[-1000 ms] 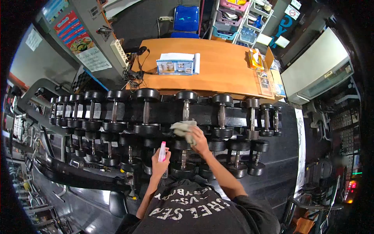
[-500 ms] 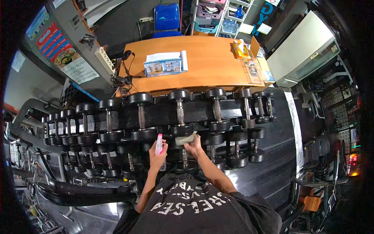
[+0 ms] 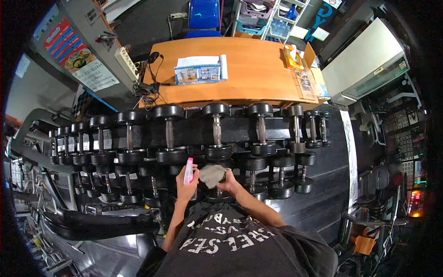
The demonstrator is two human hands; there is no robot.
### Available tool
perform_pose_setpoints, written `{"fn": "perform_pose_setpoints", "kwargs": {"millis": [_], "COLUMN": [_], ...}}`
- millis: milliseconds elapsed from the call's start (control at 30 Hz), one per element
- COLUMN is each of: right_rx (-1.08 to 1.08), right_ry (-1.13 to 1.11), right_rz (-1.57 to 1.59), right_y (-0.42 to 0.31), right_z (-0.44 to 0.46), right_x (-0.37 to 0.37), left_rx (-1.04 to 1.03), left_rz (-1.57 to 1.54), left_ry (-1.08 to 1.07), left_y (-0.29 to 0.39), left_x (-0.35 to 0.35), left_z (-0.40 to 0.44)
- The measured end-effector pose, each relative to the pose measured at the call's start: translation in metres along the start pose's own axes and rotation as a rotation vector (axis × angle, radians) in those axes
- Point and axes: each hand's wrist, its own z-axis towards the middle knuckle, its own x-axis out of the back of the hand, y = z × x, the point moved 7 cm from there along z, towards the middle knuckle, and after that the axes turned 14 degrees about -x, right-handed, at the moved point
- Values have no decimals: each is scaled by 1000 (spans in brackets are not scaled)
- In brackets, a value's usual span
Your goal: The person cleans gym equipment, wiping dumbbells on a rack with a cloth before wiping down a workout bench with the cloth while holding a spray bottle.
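My left hand (image 3: 185, 184) is wrapped round a spray bottle (image 3: 188, 170) with a pink and white head, its clear body hanging below the fingers. Close beside it, my right hand (image 3: 228, 183) grips a crumpled grey-beige cloth (image 3: 212, 176). The cloth bunches out toward the bottle, over the lower rack row. Just beyond the hands lies a black dumbbell (image 3: 217, 131) with a worn metal handle, on the upper row. Another dumbbell (image 3: 218, 195) below is partly hidden by the cloth and my right hand.
Two rows of dumbbells (image 3: 170, 133) run left and right across the rack. Behind it stands a wooden desk (image 3: 249, 69) with a desk calendar (image 3: 198, 73), a tissue box (image 3: 292, 57) and tangled cables (image 3: 146, 92). A black padded bar (image 3: 99, 226) is at lower left, a white fridge (image 3: 364, 60) at right.
The cloth has swung down and toward the bottle and now shows a broader, bunched face. My right hand has dropped slightly and turned. The left hand keeps its hold on the bottle.
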Motion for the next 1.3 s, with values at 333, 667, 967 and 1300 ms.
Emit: {"fn": "perform_pose_setpoints", "kwargs": {"millis": [333,667,967,1300], "right_rx": [287,227,327,431], "right_ry": [-47,-199,-403,-248], "right_rz": [425,234,110,221], "right_y": [-29,-3,-16,27], "right_z": [27,-107,-161,-156], "right_x": [-20,-64,-87,-41], "left_rx": [14,4,-23,38], "left_rz": [71,122,50,18], "left_ry": [35,-84,-125,-249], "left_y": [1,4,0,-23], "left_x": [19,23,15,30], "left_z": [-26,-28,-34,-54]}}
